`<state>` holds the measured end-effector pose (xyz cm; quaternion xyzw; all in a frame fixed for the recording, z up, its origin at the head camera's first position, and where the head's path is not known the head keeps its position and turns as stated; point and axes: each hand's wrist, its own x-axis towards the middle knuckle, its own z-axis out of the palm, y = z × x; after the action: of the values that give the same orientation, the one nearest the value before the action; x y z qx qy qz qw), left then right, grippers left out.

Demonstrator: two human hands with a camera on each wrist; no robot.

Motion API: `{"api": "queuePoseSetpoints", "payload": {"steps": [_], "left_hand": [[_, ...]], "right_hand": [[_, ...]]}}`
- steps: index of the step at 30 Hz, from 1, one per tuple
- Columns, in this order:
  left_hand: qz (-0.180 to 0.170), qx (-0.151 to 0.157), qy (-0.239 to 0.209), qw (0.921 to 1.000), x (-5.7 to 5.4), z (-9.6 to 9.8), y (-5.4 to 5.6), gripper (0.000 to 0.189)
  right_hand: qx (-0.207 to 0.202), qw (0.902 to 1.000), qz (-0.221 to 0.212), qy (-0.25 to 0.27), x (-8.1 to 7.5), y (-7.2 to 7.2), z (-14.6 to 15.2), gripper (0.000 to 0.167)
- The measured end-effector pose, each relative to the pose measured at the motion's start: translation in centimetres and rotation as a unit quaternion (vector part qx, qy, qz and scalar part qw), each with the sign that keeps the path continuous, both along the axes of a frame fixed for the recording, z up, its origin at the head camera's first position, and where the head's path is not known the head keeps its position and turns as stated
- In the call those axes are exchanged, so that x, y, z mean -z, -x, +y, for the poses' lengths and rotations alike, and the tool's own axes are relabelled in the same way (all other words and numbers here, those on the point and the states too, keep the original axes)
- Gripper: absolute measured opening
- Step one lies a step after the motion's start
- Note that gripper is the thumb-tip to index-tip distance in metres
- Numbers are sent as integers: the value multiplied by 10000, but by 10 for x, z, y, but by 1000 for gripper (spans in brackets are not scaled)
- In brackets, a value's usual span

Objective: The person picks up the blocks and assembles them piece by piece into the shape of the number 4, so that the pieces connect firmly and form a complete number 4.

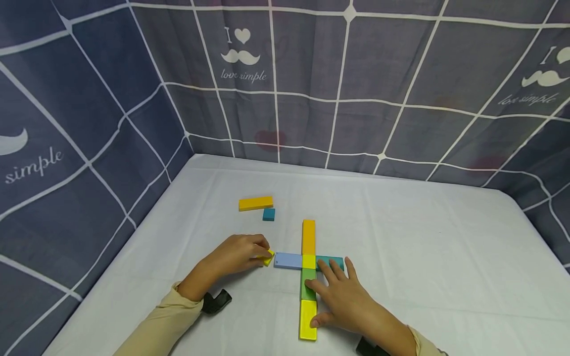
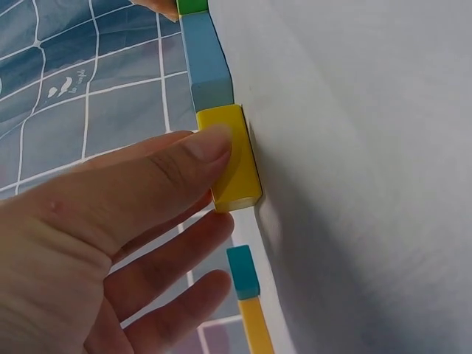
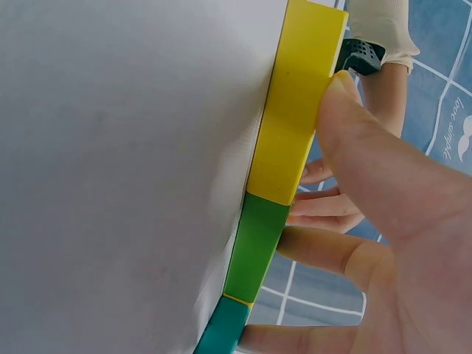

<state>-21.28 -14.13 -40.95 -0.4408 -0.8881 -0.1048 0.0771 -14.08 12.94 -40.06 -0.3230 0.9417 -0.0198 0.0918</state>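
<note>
My left hand pinches a short yellow block between thumb and fingers, at the left end of a light blue block. That blue block is one arm of a flat cross. At the cross's middle sits a small yellow block, with an orange-yellow block beyond it and a teal block on the right. Toward me run a green block and a long yellow block. My right hand spreads over the cross, its fingertips on the teal and green blocks, thumb at the long yellow one.
Farther back on the white-covered table lie an orange-yellow block and a small teal block. Dark grid-patterned curtains stand behind and at the sides. A black wrist device sits by the left sleeve.
</note>
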Motion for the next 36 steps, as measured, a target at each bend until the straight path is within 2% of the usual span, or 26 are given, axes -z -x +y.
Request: {"api": "queuePoseSetpoints", "payload": {"steps": [13,23,27,30,33,36], "left_hand": [[131,-39,-46,9999,2,0,1,23],[-59,-186,73,9998,-1,1,-1,29],[24,-211,-33,9998,-1,1,-1,31],[240,-481,-55,9985,0,0,0,34],[384,-1025,-37,9940,-1,-2,3,39],[321,-1555,-44,9873,-2,-5,8,43]], "right_hand": [[78,9998,-154,-42,-1,0,-1,75],[62,9998,-156,-66,-1,0,-1,75],[53,9999,-155,-41,-1,-1,-1,75],[57,9998,-177,-42,-1,-1,-2,75],[56,9998,-183,-58,-1,-1,-2,76],[70,9998,-178,-65,-2,-1,-1,75]]}}
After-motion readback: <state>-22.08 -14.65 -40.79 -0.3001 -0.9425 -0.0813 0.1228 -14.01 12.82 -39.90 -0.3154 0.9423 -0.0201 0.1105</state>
